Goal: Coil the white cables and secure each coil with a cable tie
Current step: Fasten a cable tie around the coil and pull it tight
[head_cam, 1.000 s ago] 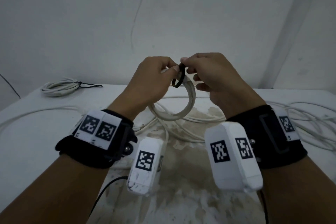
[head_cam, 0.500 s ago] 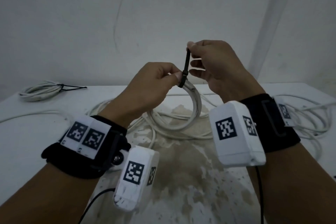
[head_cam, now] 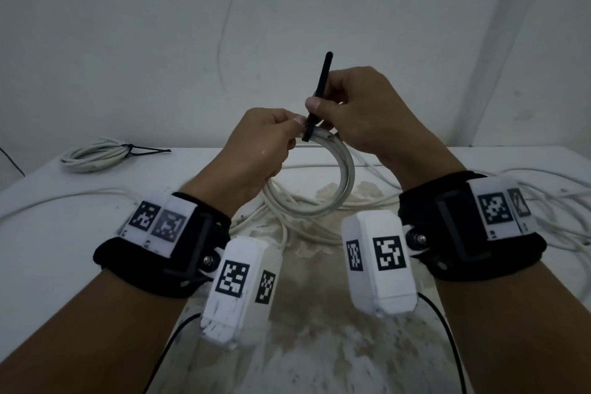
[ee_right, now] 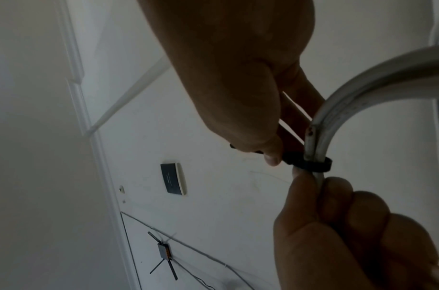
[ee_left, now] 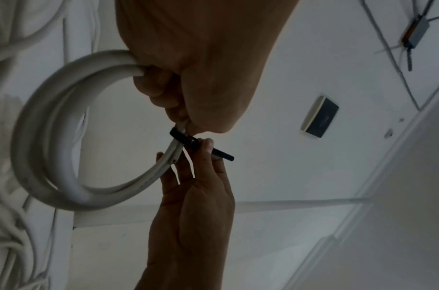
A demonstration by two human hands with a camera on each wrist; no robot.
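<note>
A white cable coil (head_cam: 347, 179) hangs above the table, held at its top by my left hand (head_cam: 265, 144), whose fingers curl round the strands. A black cable tie (head_cam: 321, 86) wraps the coil beside those fingers, its tail standing upward. My right hand (head_cam: 351, 105) pinches that tail between thumb and forefinger just above the coil. The left wrist view shows the coil (ee_left: 49, 141) and the tie (ee_left: 188, 140) looped tight round the strands. In the right wrist view the tie (ee_right: 305, 162) rings the cable (ee_right: 362, 94) between both hands.
A tied white coil (head_cam: 96, 155) with a black tie lies at the table's far left corner. Loose white cables (head_cam: 543, 201) sprawl over the right side and under the held coil. The table (head_cam: 48, 249) has a worn, stained middle. A wall stands close behind.
The tie's loose loop has been drawn tight round the coil. My right hand has slid down the tail towards the coil, so the tail now sticks up above it.
</note>
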